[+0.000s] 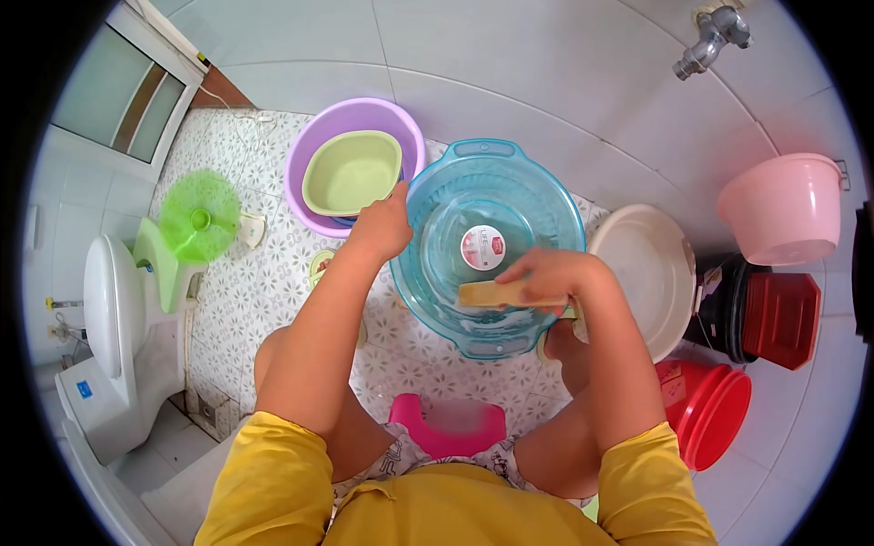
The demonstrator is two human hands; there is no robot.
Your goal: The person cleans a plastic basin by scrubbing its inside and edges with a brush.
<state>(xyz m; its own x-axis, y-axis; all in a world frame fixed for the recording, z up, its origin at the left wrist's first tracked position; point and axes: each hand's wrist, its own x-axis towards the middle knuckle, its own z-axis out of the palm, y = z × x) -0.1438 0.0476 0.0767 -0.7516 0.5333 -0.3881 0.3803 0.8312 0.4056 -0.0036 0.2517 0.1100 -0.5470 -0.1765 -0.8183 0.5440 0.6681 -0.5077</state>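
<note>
A large see-through blue basin (446,196) stands on the floor in front of me, with a round white and red label (482,247) at its bottom. My left hand (386,224) is closed on the basin's left rim. Inside the basin, my right hand (553,276) grips a flat, wooden-looking scrub brush (487,294), its working face turned down and hidden. White suds show on the basin wall just below the brush. Close to my left hand, a pale green basin (353,171) rests inside a purple basin (300,173).
To the right are a cream basin (642,273), black and dark red tubs (781,314), red buckets (715,414) and a hanging pink bucket (787,209). A toilet (114,305) and a green stool (155,264) stand left. A tap (715,41) juts from the wall.
</note>
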